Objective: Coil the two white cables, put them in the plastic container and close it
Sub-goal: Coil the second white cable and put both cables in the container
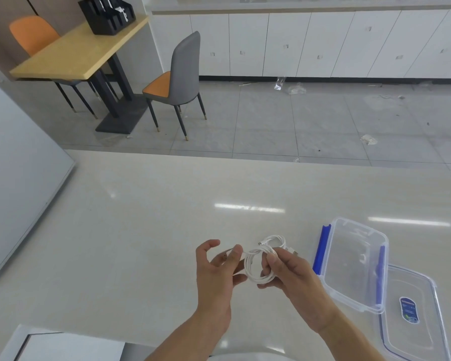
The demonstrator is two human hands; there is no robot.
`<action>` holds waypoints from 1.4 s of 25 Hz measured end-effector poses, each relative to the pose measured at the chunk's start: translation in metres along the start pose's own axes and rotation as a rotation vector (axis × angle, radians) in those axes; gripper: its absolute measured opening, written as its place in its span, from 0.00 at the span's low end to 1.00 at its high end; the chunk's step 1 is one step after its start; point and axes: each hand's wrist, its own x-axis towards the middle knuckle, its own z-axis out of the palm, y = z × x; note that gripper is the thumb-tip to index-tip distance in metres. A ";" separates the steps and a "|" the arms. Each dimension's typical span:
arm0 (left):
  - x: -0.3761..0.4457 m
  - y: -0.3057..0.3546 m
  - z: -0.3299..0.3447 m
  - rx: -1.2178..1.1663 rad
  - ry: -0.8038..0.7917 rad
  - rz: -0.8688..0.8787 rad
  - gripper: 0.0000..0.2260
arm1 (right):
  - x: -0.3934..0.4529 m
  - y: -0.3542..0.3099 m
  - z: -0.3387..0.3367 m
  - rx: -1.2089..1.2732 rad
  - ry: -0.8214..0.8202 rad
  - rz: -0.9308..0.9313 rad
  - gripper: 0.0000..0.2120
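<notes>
My right hand (pixel 288 269) grips a coiled white cable (pixel 255 269) above the pale counter (pixel 141 230). My left hand (pixel 216 269) pinches the loose end of that same cable just left of the coil. A second white cable (pixel 272 241) lies coiled on the counter right behind my hands. The clear plastic container (pixel 354 264) with blue side clips stands open and empty to the right. Its clear lid (pixel 412 316), bearing a blue label, lies flat beside it at the near right.
A white panel (pixel 18 194) leans at the counter's left edge. Beyond the counter are a tiled floor with scattered scraps, a grey and orange chair (pixel 180 82), a wooden table (pixel 76 50) and white cabinets (pixel 323 43). A flat white object (pixel 63 346) sits at the near left.
</notes>
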 end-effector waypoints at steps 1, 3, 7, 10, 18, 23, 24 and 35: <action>-0.001 -0.002 0.001 0.128 0.045 0.076 0.12 | 0.000 0.000 -0.002 0.016 -0.005 0.000 0.17; -0.002 -0.004 0.002 0.366 0.115 0.194 0.07 | -0.001 0.002 -0.004 0.043 -0.008 0.000 0.18; -0.003 -0.008 0.000 0.395 0.000 0.245 0.04 | -0.002 0.006 -0.003 0.055 -0.004 0.001 0.20; -0.010 -0.007 0.001 0.413 -0.143 0.201 0.05 | -0.002 0.007 -0.005 0.059 0.002 -0.004 0.16; -0.016 -0.003 0.002 0.308 -0.227 -0.055 0.10 | -0.005 0.007 -0.012 -0.133 -0.033 -0.004 0.15; -0.015 -0.007 0.000 0.348 -0.188 -0.029 0.10 | -0.011 0.014 -0.014 -0.227 0.025 0.046 0.13; -0.015 -0.008 0.000 0.358 -0.193 -0.022 0.10 | -0.013 0.015 -0.014 -0.231 0.045 0.060 0.13; -0.009 -0.017 -0.007 0.123 -0.634 -0.151 0.20 | -0.025 0.018 -0.012 -0.410 0.210 0.046 0.12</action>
